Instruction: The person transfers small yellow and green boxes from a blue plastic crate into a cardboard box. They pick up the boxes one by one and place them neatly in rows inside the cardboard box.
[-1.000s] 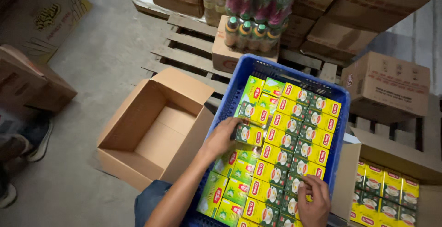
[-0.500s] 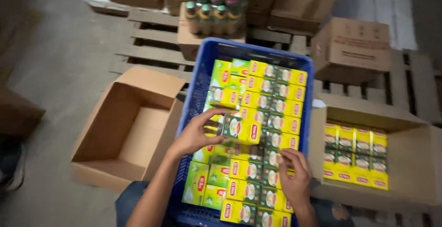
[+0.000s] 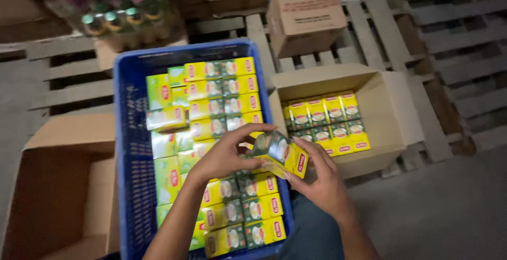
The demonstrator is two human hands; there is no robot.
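Both hands now close on one small yellow-and-green tea box (image 3: 282,154), lifted clear of the packed rows and tilted, just right of centre in the frame. Half a second ago only the left hand (image 3: 224,157) held it, low over the crate, while the right hand (image 3: 322,183) rested on the packed boxes nearer the bottom edge; since then the right hand has come up under the box and its fingers wrap the lower right end. The left hand's fingers curl over the top and near side, thumb beneath.

The view has swung to the right as well. The blue plastic crate (image 3: 127,149), full of rows of the same boxes, sits left of centre where it was central before. The open carton (image 3: 393,112) partly filled with yellow boxes has come up to the right middle of the frame, and the empty carton (image 3: 58,196) has slid to the lower left, cut off by the frame's edge.

The shrink-wrapped bottles (image 3: 121,20) at the upper left are blurred, only green caps showing plainly. A closed brown carton (image 3: 306,14) stands on the wooden pallet (image 3: 422,38) at the top. Print on the held box is smeared by motion. The crate's lower end runs out of frame, and both forearms hide some of the boxes beneath them.
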